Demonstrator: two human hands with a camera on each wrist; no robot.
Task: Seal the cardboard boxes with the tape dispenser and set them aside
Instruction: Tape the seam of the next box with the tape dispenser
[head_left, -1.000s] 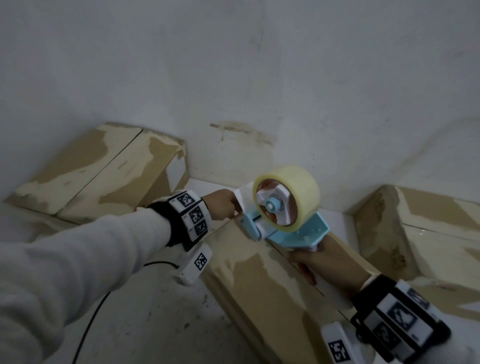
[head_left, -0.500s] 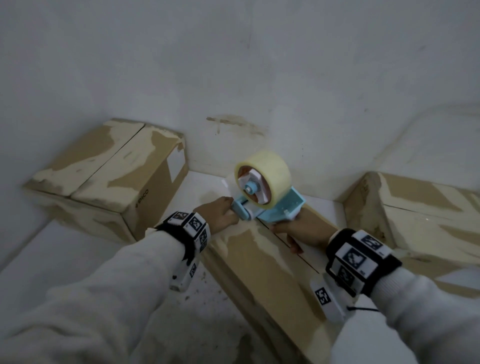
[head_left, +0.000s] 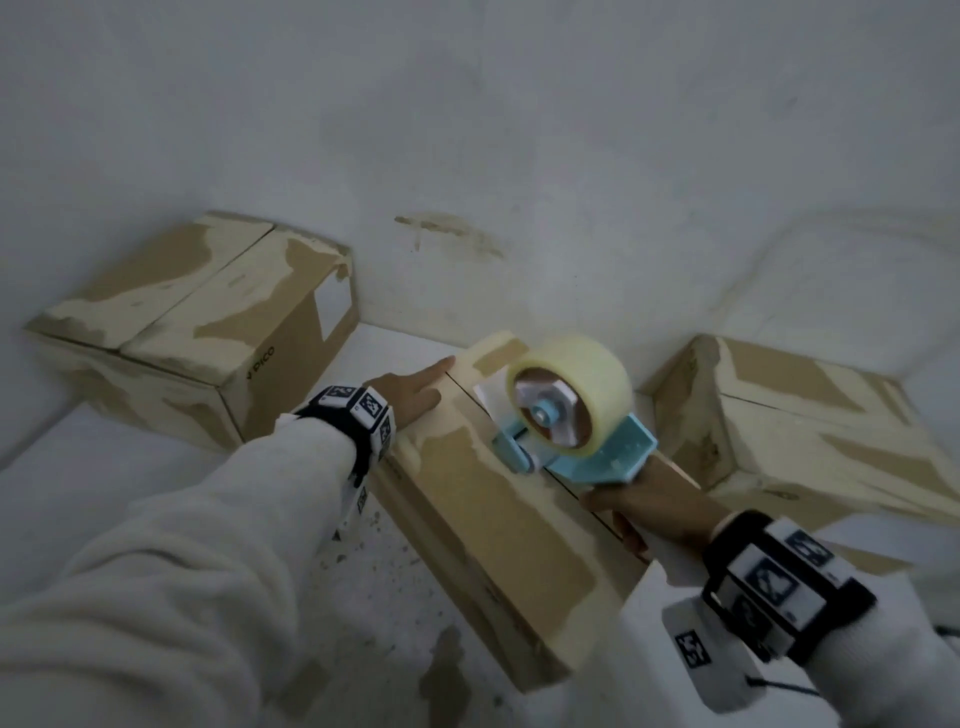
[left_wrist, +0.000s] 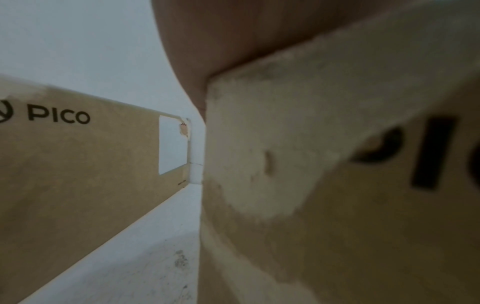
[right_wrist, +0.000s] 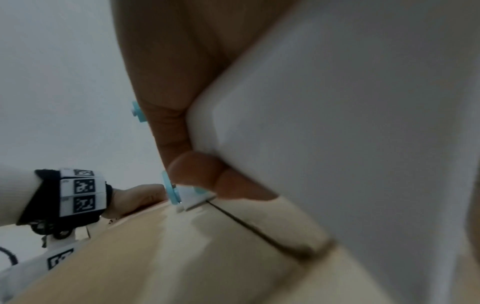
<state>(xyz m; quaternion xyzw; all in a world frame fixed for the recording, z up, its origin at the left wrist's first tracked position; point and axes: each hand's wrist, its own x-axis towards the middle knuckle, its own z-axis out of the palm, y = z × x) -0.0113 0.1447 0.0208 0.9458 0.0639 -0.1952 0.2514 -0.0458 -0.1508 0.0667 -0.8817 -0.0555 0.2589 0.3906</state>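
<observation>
A long cardboard box (head_left: 498, 525) lies in front of me, its two top flaps meeting at a dark centre seam (right_wrist: 262, 232). My right hand (head_left: 654, 506) grips the white handle (right_wrist: 337, 127) of a light-blue tape dispenser (head_left: 576, 421) carrying a roll of clear tape. The dispenser's front end rests on the seam about midway along the box. My left hand (head_left: 415, 392) lies flat with straight fingers on the box's far left edge. In the left wrist view the palm (left_wrist: 233, 37) sits on the box corner (left_wrist: 259, 133).
A second cardboard box (head_left: 197, 332) marked PICO (left_wrist: 59, 117) stands at the back left. A third box (head_left: 800, 415) lies at the right. A white wall (head_left: 519, 130) rises close behind them. The white surface (head_left: 363, 571) below is speckled with dirt.
The dispenser has been pulled back toward me along the seam from the box's far end. My left hand went from curled beside the dispenser's front to flat on the box edge.
</observation>
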